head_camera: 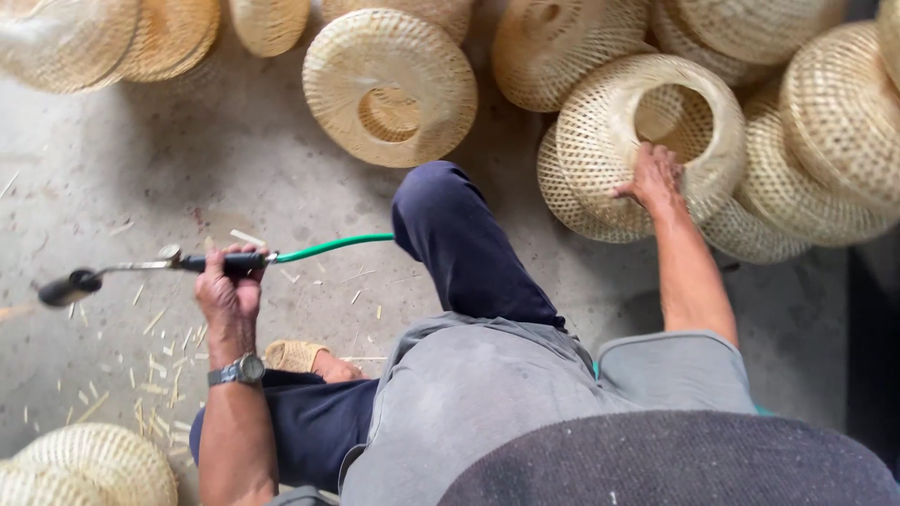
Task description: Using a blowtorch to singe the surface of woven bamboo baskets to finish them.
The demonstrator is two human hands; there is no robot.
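The woven basket (647, 141) lies on its side at the far right, on top of another in the pile (806, 122). The right hand (650, 178) presses its fingers over the rim; a firm hold there should keep it from rolling. The left hand (228, 286) is closed round the torch (141, 270), nozzle pointing left over the floor (187, 169), best kept off the baskets. A green hose (333, 246) trails right to the knee (441, 211).

Woven baskets (389, 86), bamboo splinters (155, 361)
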